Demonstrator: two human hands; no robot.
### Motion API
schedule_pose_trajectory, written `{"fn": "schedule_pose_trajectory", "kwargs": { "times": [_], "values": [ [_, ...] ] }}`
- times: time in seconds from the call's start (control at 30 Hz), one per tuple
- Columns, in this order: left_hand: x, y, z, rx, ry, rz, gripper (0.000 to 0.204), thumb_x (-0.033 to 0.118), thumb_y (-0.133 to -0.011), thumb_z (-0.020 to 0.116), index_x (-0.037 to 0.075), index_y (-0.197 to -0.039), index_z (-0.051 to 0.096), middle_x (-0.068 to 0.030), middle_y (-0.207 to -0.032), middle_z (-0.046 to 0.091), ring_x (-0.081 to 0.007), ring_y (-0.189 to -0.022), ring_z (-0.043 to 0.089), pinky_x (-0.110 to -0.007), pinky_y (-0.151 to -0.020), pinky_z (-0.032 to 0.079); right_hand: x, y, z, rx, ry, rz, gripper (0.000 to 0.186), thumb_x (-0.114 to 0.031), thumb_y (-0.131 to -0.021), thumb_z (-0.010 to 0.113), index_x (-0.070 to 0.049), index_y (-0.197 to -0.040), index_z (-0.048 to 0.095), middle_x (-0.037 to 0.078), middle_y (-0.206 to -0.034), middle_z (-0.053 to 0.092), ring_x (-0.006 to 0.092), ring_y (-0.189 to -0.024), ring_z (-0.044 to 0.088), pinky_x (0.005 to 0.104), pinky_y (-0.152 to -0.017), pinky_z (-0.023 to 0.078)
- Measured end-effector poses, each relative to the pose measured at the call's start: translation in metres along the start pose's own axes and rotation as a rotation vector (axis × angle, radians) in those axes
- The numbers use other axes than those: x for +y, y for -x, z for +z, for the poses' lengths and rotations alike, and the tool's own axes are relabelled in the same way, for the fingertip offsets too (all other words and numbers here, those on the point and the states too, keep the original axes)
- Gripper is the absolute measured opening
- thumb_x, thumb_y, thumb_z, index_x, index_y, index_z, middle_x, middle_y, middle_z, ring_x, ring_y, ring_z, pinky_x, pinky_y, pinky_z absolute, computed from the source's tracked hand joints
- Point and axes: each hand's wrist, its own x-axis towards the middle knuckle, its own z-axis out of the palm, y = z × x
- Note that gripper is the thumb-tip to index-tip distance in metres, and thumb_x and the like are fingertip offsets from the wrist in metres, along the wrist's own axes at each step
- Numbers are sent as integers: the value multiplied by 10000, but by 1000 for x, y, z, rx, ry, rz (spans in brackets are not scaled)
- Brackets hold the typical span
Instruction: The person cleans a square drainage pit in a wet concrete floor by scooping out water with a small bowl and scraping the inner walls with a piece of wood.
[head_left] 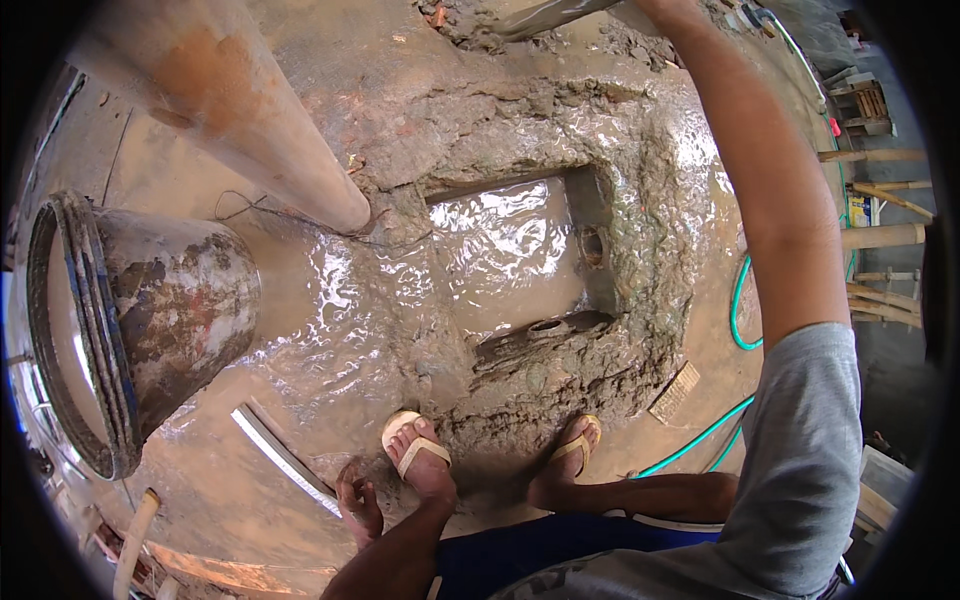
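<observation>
My left hand (pixel 360 497) hangs low beside my left foot, its fingers loosely bent and apart, with nothing in them. Close to it lies a long pale straight strip (pixel 285 460) on the muddy floor. My right arm reaches far forward, and only the base of my right hand (pixel 660 8) shows at the top edge; its fingers are cut off. Next to that hand a long grey, wet object (pixel 550 17) slants over the mud, its kind unclear. Between my arms and feet is a rectangular pit (pixel 590 200) holding brown water, with round openings in two walls.
A mud-stained bucket (pixel 185 300) with murky water is at left. A thick round column (pixel 270 130) comes down at upper left. Rough wet mud (pixel 650 230) rims the pit. A green hose (pixel 690 455) and a small flat block (pixel 674 392) lie at right, near wooden poles (pixel 885 237).
</observation>
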Motion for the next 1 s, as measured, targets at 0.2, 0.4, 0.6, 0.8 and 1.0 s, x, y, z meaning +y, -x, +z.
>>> {"fn": "schedule_pose_trajectory", "kwargs": {
  "times": [0.2, 0.4, 0.6, 0.8, 1.0],
  "values": [
    [-5, -1, -7, -68, 8, -266, 481, -88, -876, 558, 33, -1336, 483, -221, -1317, 516, -329, -1185, 556, -392, -845, 561, 33, 39, -12, -1, -371, 301, 561, -68, -862, 502, 14, -1414, 443, 310, -1363, 505, 433, -970, 670, 484, -818, 556],
    [-2, -23, -2, -71, -55, -109, 483, -48, -880, 591, 47, -1347, 513, -170, -1266, 564, -264, -935, 669, -331, -715, 534, 67, 204, 38, -830, -1518, 1088, 295, -23, -798, 553, 167, -1022, 580, 225, -871, 620, 281, -555, 661, 314, -423, 611],
    [-9, -30, -7, -136, -64, -142, 475, -80, -864, 584, 51, -1317, 519, -195, -1292, 551, -265, -926, 678, -340, -719, 547, -68, 386, -8, -1114, -1501, 1271, 393, 18, -827, 534, 57, -1217, 549, 252, -919, 655, 342, -631, 683, 336, -449, 621],
    [3, -32, 1, -150, -83, -131, 477, -86, -857, 593, 42, -1310, 518, -186, -1273, 568, -256, -925, 687, -348, -736, 549, -207, 473, -14, -711, -838, 962, 906, -7, -806, 600, -180, -1574, 153, 372, -1456, 339, 522, -973, 624, 465, -916, 511],
    [17, -24, -2, -179, -150, -151, 474, -86, -862, 589, 21, -1319, 520, -180, -1272, 567, -242, -930, 674, -332, -775, 547, -225, 483, -37, -1055, -1002, 1007, 997, 43, -775, 563, -241, -1581, 50, 414, -1489, 213, 542, -1105, 546, 496, -940, 486]
  ]
}}
